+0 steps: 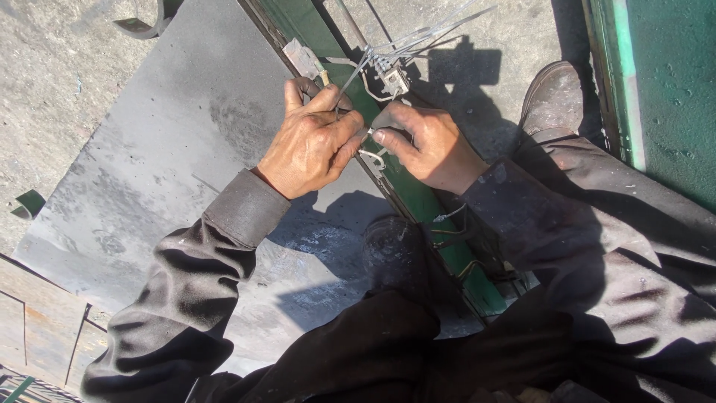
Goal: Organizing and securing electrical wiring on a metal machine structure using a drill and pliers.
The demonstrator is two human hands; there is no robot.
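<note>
Both hands were on the wire bundle [406, 37], right over the green metal frame bar [418, 198] that ran diagonally from upper left to lower right between my legs. My left hand [313, 145] was curled nearly shut, fingers wrapped round the near end of the wires, thumb side up; what exactly sat in the palm I couldn't tell, fingers hid it. My right hand [432, 145] was pinched closed, thumb and forefinger tips meeting on a small bent wire loop [373, 157] just beside the left knuckles. The two hands were touching or nearly so at that pinch. The wires' long axis ran away from me, up and to the right, fanning out past a small metal fitting [394, 75] that sat just beyond my fingertips. So the free ends lay ahead of both hands, the left one nearer the bundle's root. Grey steel sheet [171, 164] lay to the left of the bar, my right boot [552, 97] to the right.
</note>
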